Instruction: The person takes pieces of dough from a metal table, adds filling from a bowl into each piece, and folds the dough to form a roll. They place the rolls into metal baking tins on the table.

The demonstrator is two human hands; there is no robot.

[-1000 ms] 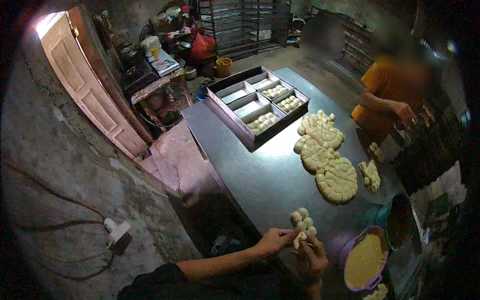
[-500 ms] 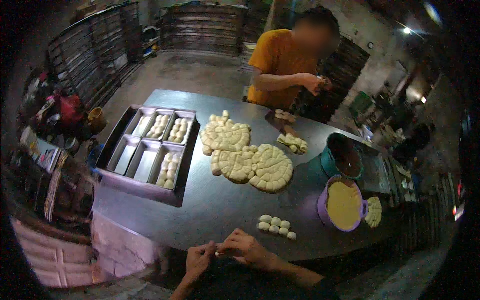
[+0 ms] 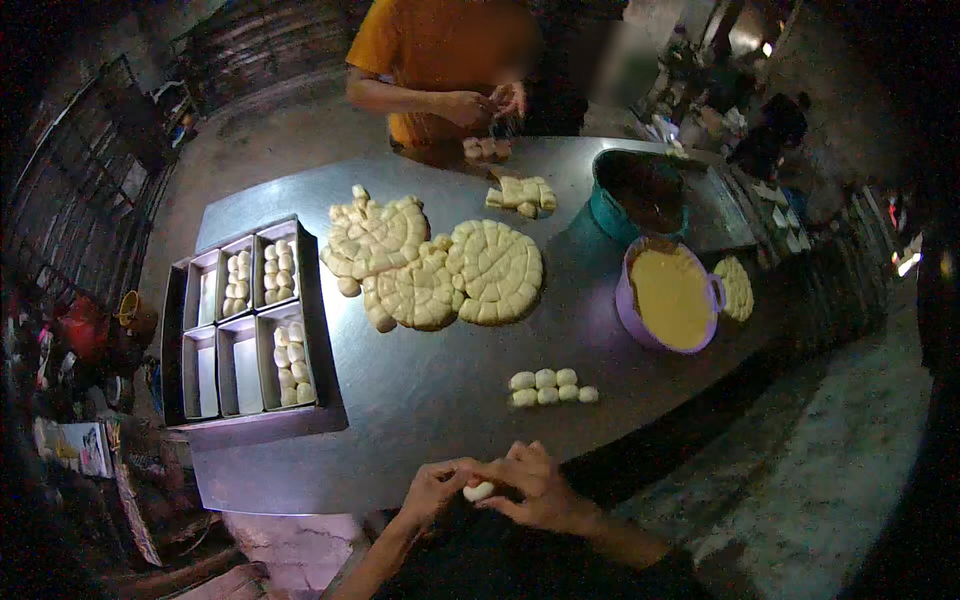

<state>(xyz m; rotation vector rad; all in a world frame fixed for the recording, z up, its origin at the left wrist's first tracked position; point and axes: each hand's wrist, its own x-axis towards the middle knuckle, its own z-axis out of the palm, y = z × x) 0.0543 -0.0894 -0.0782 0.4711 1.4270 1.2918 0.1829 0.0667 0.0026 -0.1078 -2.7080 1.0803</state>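
Observation:
A small pale dough piece (image 3: pixel 479 491) sits between both my hands at the near edge of the steel table (image 3: pixel 420 400). My left hand (image 3: pixel 436 490) pinches it from the left and my right hand (image 3: pixel 532 487) closes over it from the right. Just beyond my hands lies a cluster of several shaped dough balls (image 3: pixel 549 387). Farther back, round scored slabs of dough (image 3: pixel 440 265) lie side by side in the table's middle.
A black tray of several rectangular tins (image 3: pixel 245 325), some holding dough balls, stands at the left. A purple bowl of yellow filling (image 3: pixel 670 298) and a teal bucket (image 3: pixel 640 195) stand at the right. A person in an orange shirt (image 3: pixel 440 60) works dough across the table.
The view has swung right and tipped down, so the table now lies square in front. My hands stay together on the dough piece near the table edge.

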